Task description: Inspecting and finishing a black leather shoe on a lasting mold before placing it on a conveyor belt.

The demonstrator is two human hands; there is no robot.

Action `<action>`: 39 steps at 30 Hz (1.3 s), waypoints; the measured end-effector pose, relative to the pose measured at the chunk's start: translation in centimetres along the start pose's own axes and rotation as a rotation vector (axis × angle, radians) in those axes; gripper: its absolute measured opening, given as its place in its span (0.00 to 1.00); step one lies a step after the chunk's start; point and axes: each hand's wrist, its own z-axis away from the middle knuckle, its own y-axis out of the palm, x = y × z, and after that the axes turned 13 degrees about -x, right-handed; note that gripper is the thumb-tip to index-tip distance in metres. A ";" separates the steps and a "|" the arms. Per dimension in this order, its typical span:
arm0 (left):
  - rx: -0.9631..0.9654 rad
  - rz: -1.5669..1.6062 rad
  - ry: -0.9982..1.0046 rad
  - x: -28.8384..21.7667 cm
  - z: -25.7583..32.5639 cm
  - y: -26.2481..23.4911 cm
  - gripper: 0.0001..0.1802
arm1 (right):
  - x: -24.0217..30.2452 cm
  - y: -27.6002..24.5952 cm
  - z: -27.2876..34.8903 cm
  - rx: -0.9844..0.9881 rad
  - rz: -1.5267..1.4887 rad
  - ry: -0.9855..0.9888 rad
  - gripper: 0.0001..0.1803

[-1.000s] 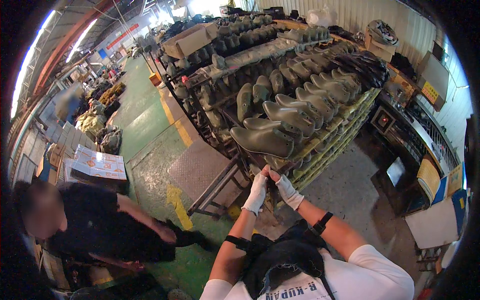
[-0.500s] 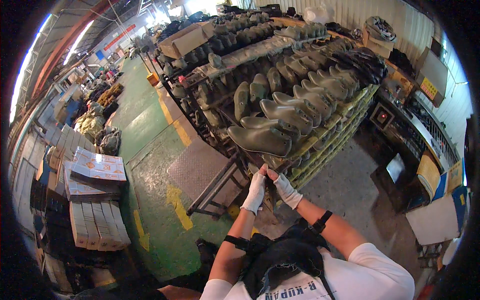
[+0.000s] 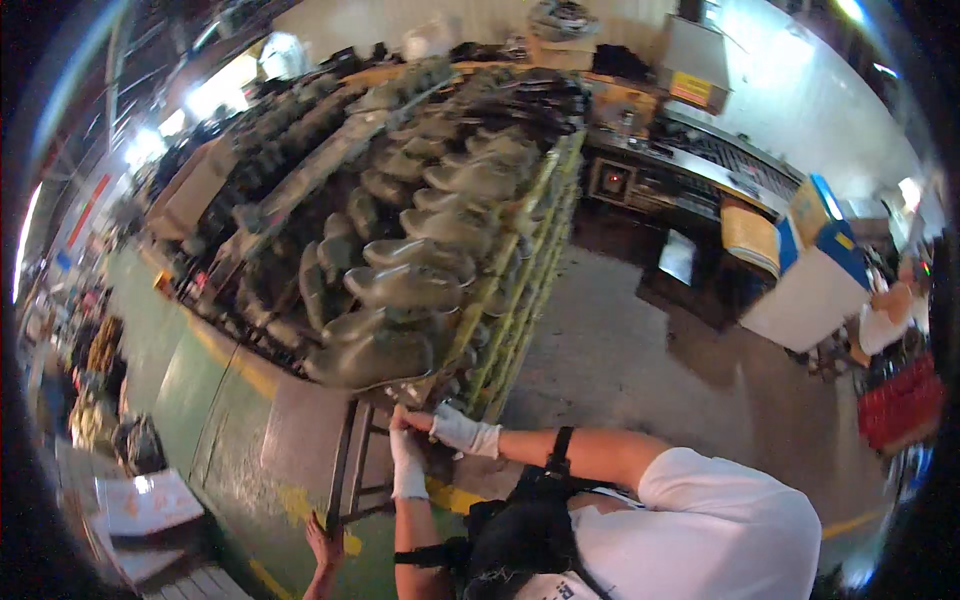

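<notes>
My left hand [image 3: 408,462], in a white glove with bare fingertips, is closed at the near corner of a metal rack [image 3: 345,455]. My right hand [image 3: 462,430], gloved the same way, reaches across from the right and closes at that corner too, its fingertips meeting the left ones. Motion blur hides exactly what part of the rack they grip. Just above both hands lies the nearest olive-green shoe last [image 3: 375,358]. Behind it, rows of similar lasts cover the rack's top, above yellowish shelf edges [image 3: 520,330] on the right side.
Another person's bare hand [image 3: 322,545] shows at lower left, beside the rack frame. Stacked boxes [image 3: 150,502] stand left. To the right are a workbench [image 3: 690,165], a white panel [image 3: 805,305] and a red crate [image 3: 900,405]. An open cardboard box [image 3: 195,185] sits at the rack's far left.
My view has swung right, so the rack and my hands appear further left. My right arm now lies more sideways. Another person's hand has come into view at lower left.
</notes>
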 end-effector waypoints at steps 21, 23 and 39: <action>0.298 -0.126 -0.017 -0.4 0.1 -0.6 0.24 | -1.7 -1.2 -0.4 0.038 0.142 -0.134 0.22; 0.304 -0.143 -0.043 -1.1 1.7 1.4 0.20 | -2.4 -1.5 -0.5 -0.006 0.198 -0.305 0.22; 0.469 -0.116 0.067 0.1 1.2 3.3 0.23 | -2.6 -2.2 0.5 -0.312 -0.069 -0.261 0.27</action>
